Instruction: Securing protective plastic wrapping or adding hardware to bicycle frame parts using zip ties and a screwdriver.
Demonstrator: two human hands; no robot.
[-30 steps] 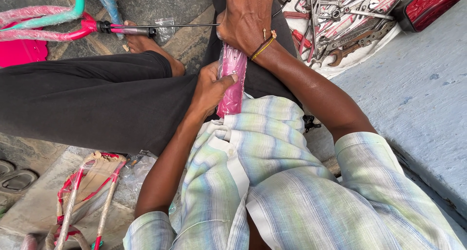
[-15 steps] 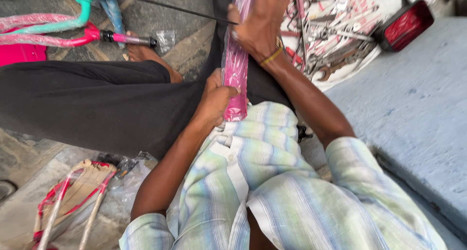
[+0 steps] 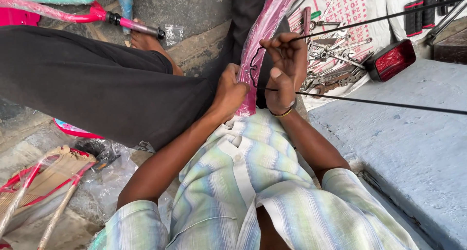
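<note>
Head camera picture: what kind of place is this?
Probably a small bicycle repair spot, with the person sitting on the ground. The left hand and right hand hold a pink mudguard with thin wire stays. Spanners lie on a cloth, and pink bicycle frame tubes lie nearby.

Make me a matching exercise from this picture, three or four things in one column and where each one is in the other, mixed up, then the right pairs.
Things:
1. pink mudguard
2. black wire stay
3. red reflector
4. spanners

Places:
A. lying loose on the printed sheet
B. gripped at its lower end by the left hand
C. at the edge of the grey slab
D. pinched in the right hand

Pairs: 1-B, 2-D, 3-C, 4-A
</note>
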